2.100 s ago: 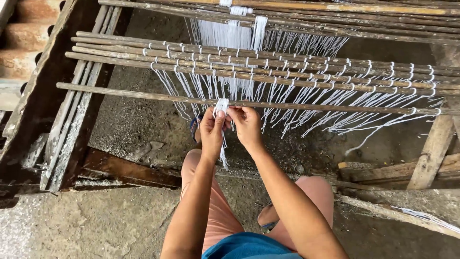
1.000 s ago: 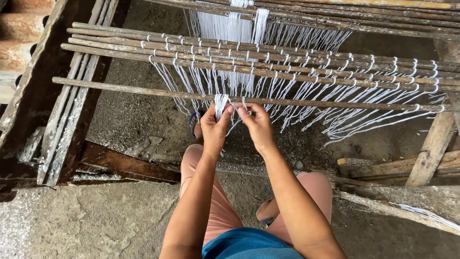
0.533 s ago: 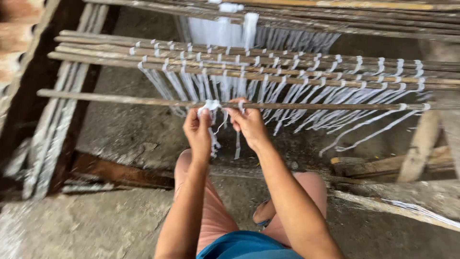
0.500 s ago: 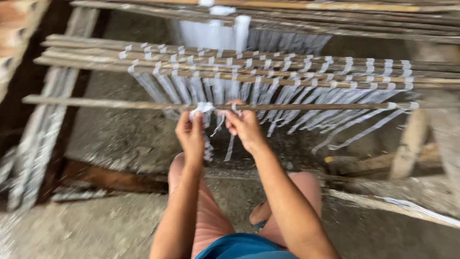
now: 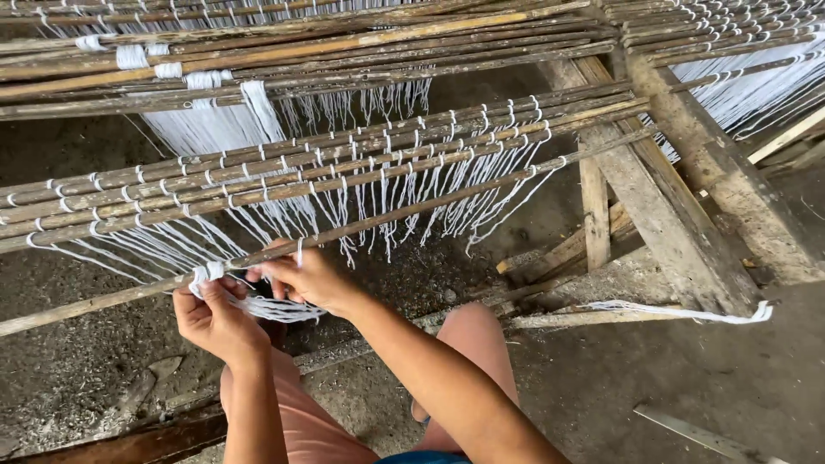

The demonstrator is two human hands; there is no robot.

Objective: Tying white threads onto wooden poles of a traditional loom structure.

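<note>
Several thin bamboo rods lie across a wooden frame, with white cords looped over them and hanging down. My left hand pinches a bunch of white cord wrapped on the nearest rod. My right hand is just to its right, fingers closed on the same white cord strands, which trail under both hands. My knees in pink shorts show below.
A thick wooden post and slanted planks stand at the right. A loose white cord lies along a stick there. More rods with white yarn fill the top right. Below is rough concrete ground.
The view has swung to the right, so the rods now slope and the right post shows. Both hands stay at the nearest rod, still working the white cord.
</note>
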